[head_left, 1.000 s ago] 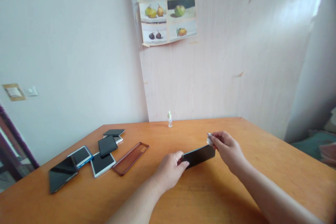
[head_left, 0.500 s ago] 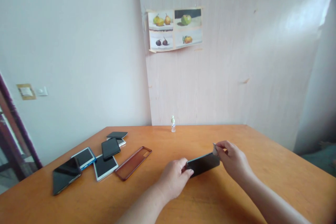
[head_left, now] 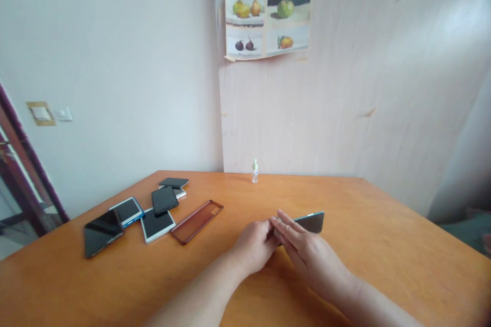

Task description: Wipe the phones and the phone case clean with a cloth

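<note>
My left hand (head_left: 255,246) grips the left end of a dark smartphone (head_left: 311,223), which is tilted on edge above the table with a bluish rim. My right hand (head_left: 312,255) lies across the phone's left part, its fingers pressed together and reaching the left fingertips. Whatever is under those fingers is hidden; half a second ago they pinched a small white cloth. Only the phone's right end shows past the hand. A reddish see-through phone case (head_left: 197,222) lies flat to the left of my hands.
Several devices lie at the left: a large black tablet (head_left: 103,233), a blue-edged device (head_left: 128,212), a white-framed one (head_left: 158,225) and black phones (head_left: 164,200). A small spray bottle (head_left: 255,171) stands near the wooden table's (head_left: 215,286) far edge. Fruit pictures (head_left: 267,24) hang on the wall.
My right hand has moved left along the phone, from its right end to beside my left fingers. The white cloth has gone out of sight. The camera view has tilted down slightly.
</note>
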Tool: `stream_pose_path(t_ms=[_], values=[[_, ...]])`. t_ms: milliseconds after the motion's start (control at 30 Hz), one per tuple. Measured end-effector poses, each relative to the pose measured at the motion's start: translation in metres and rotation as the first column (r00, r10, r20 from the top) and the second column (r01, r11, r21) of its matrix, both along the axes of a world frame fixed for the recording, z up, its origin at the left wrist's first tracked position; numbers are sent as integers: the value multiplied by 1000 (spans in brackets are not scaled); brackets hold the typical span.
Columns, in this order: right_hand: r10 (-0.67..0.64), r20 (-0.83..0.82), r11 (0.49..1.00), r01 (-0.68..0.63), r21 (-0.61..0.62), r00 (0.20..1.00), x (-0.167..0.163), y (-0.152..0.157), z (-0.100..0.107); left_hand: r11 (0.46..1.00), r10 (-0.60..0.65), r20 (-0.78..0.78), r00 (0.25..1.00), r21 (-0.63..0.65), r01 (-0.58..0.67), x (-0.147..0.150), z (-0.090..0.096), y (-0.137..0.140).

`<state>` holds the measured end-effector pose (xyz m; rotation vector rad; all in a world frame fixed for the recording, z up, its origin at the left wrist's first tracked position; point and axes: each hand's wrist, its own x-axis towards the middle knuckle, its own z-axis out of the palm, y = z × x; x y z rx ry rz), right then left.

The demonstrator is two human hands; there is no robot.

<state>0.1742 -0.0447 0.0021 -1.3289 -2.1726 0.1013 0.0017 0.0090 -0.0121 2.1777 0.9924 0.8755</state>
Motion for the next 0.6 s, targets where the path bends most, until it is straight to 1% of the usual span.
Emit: stream_pose_path(t_ms=[33,67,133,233,300,333,367,400,467,533,567,600], values=[[-5,27,1000,5,3,1000,-2,-2,1,1000,3,1,1000,2,-3,0,0,0],[-38,50,999,37,13,998,0,-2,3,1000,10,-8,1000,2,-10,0,-1,1],[-161,83,987,158,34,984,10,1,5,1000,27,-34,999,-7,-27,-1,-2,2],[-355,95,935,353,40,930,33,11,6,999,32,-48,998,-11,-33,-2,-2,2],[-421,84,907,420,34,903,43,15,5,1000,30,-42,999,-3,-30,-2,-2,2],[-421,75,907,419,32,904,44,15,5,1000,31,-42,999,-3,-31,-2,-2,2],[-392,66,920,391,32,917,42,13,5,999,33,-42,999,-5,-33,-2,-2,2],[-338,59,941,336,31,939,37,11,5,999,34,-42,999,-11,-34,-1,-1,1],[-172,57,985,170,23,984,23,4,5,1000,19,-26,999,-18,-20,-1,0,1],[-28,62,1000,27,5,998,9,-2,6,1000,-15,7,1000,-10,15,-1,1,0],[2,67,1000,-2,0,998,5,-4,6,1000,-28,19,999,-6,28,-1,2,0],[-6,70,1000,6,-1,998,4,-4,7,999,-32,20,999,-4,32,-1,2,0]])
